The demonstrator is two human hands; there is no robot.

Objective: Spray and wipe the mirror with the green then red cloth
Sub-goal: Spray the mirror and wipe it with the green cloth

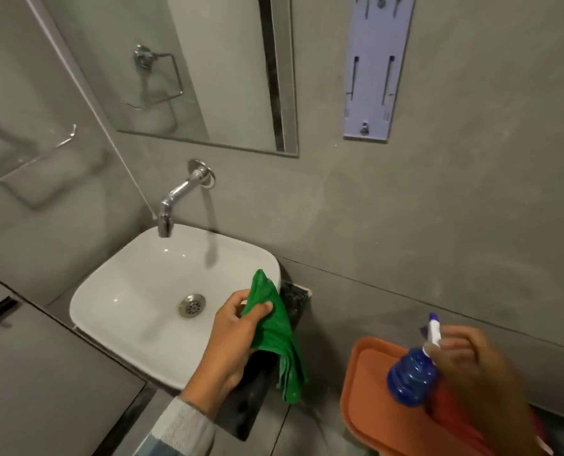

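1. Head view looks down at a white square ceramic basin (pixel 135 291) with a round steel drain (pixel 192 305), set against a grey wall.
2. A curved chrome wall tap (pixel 175 199) hangs over the back rim of the basin.
3. The frameless rectangular wall mirror (pixel 214 70) is mounted above the tap; it reflects a chrome towel ring.
4. The left hand (pixel 231 337), in a striped grey sleeve (pixel 181 429), is over the basin's right edge. Its thumb and fingers pinch the crumpled green microfibre cloth (pixel 274 337), which droops down past the dark counter edge.
5. The right hand (pixel 471 373) is blurred at lower right. Its fingers curl around the neck of a blue plastic spray bottle with a white nozzle (pixel 412 376), and the nozzle tip points up.
6. A red cloth (pixel 451 419) shows under that same hand, beside the bottle; whether the fingers also clamp it I cannot tell.
7. Bottle and right hand are above an orange plastic tray (pixel 366 390).
8. A pale lilac slotted plastic wall bracket (pixel 376 67) is fixed to the right of the mirror.
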